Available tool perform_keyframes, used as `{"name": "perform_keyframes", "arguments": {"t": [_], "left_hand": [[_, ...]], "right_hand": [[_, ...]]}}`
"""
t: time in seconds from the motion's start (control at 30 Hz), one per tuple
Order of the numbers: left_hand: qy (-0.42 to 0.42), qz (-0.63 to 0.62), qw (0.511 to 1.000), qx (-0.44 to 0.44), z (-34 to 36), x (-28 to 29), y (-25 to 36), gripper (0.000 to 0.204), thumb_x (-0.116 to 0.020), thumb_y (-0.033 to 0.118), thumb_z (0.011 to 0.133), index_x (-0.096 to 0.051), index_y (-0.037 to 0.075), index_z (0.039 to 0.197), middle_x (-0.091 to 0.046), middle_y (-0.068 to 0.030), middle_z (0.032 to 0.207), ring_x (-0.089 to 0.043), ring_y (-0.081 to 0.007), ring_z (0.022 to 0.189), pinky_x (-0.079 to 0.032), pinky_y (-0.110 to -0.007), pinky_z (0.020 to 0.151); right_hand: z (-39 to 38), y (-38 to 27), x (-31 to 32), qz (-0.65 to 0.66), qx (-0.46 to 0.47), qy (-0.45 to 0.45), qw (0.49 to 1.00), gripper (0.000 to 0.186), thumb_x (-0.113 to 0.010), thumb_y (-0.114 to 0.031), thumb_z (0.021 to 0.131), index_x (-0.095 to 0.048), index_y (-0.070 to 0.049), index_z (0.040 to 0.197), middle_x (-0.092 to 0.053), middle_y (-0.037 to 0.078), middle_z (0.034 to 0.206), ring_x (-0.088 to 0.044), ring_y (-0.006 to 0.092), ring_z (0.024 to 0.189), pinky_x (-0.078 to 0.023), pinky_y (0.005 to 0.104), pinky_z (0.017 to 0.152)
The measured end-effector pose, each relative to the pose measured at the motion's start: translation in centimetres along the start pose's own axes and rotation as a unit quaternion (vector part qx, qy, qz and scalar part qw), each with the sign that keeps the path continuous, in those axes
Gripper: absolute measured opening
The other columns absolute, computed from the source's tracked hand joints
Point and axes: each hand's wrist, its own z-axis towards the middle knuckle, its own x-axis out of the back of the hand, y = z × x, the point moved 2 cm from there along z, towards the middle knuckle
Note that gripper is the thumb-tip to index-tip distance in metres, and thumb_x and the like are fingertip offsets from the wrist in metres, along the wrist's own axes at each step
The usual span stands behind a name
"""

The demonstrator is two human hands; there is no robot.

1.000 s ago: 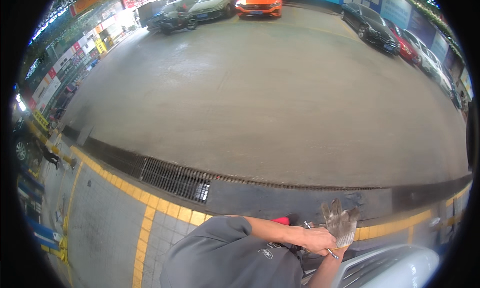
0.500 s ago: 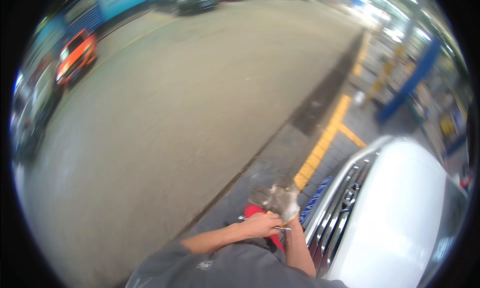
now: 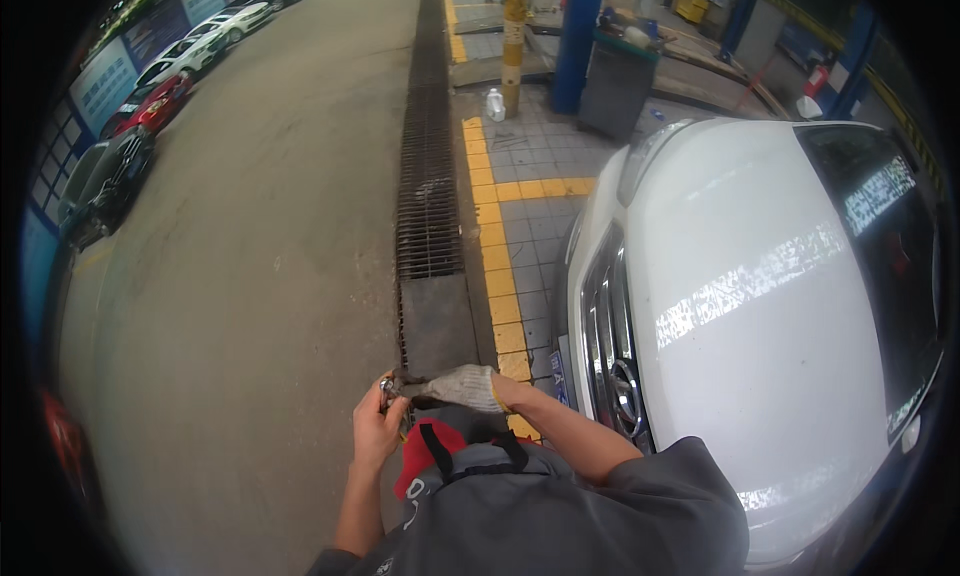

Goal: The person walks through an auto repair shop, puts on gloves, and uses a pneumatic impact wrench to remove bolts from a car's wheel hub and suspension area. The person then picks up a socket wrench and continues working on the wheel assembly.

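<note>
My bare left hand (image 3: 377, 428), near the bottom centre, has its fingers wrapped round a small metal tool (image 3: 388, 387), whose full shape is hidden. My right hand (image 3: 458, 388) wears a grimy knit glove and meets the left at the tool; its fingers are pressed together, and whatever they grip is hidden. Below my hands are a red item (image 3: 430, 442) with black straps and my grey shirt. Just right of my right arm stands the white car, with its chrome grille (image 3: 606, 346) and hood (image 3: 760, 376).
A long drain grate (image 3: 426, 226) runs ahead beside a yellow tiled edge (image 3: 487, 236). A white jug (image 3: 495, 105), yellow post (image 3: 512, 56), blue pillar (image 3: 580, 36) and cabinet (image 3: 615, 86) stand ahead right. Parked cars (image 3: 150, 111) line the left side of the concrete yard.
My view has swung to the right, bringing the grate lengthwise ahead and the white car alongside. My left hand has moved from over the right wrist to left of the gloved hand.
</note>
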Motion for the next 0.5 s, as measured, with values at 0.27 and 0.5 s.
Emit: {"name": "perform_keyframes", "arguments": {"t": [0.27,0.5], "left_hand": [[-0.100,-0.112,0.989,0.015,21.0,-5.7,1.9,0.014,-0.078,0.006,0.095,-0.074,-0.002,0.105,-0.061,-0.0060,0.083,-0.056,-0.0150,0.075,-0.047,-0.032,0.068],[-0.242,-0.042,0.965,-0.089,45.0,-11.1,5.2,0.012,-0.077,0.005,0.095,-0.075,-0.001,0.105,-0.058,-0.0034,0.080,-0.053,-0.0140,0.072,-0.044,-0.030,0.065]], "right_hand": [[7.5,9.4,13.4,0.227,-0.096,0.104,0.963,0.037,-0.058,-0.031,0.113,-0.073,-0.005,0.135,-0.078,0.005,0.117,-0.067,0.0117,0.098,-0.056,0.0333,0.090],[15.5,12.3,30.4,0.068,-0.128,0.159,0.977,0.030,-0.056,-0.027,0.111,-0.067,-0.010,0.133,-0.077,0.007,0.117,-0.069,0.0215,0.093,-0.056,0.0361,0.084]]}}
